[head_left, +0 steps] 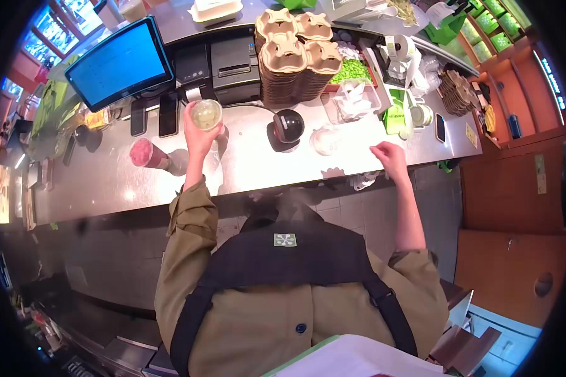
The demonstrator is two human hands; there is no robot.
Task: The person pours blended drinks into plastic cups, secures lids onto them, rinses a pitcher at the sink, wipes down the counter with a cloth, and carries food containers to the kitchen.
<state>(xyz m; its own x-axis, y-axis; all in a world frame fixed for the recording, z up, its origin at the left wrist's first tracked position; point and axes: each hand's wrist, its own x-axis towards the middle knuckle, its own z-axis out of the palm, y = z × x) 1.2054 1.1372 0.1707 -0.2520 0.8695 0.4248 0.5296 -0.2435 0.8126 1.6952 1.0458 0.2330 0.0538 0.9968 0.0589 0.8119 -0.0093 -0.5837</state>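
Observation:
A clear cup (207,115) of pale yellow-green drink is in my left hand (199,136), with the fingers wrapped round its side. Just left of that hand, a cup of deep pink drink (146,153) stands on the steel counter (251,169). My right hand (393,158) hovers over the counter's front edge, its fingers curled closed, and no object shows in them. The nearest thing to it is a clear round plastic piece (326,139), washed out by glare. A black rounded device (288,125) sits between the two hands.
Behind my left hand stand a screen (121,63), two dark handheld devices and a printer (234,68). Tall stacks of cardboard cup carriers (294,69) rise at the back middle. Further right are a plastic bin (352,100), a tape roll (421,115) and a phone (440,127).

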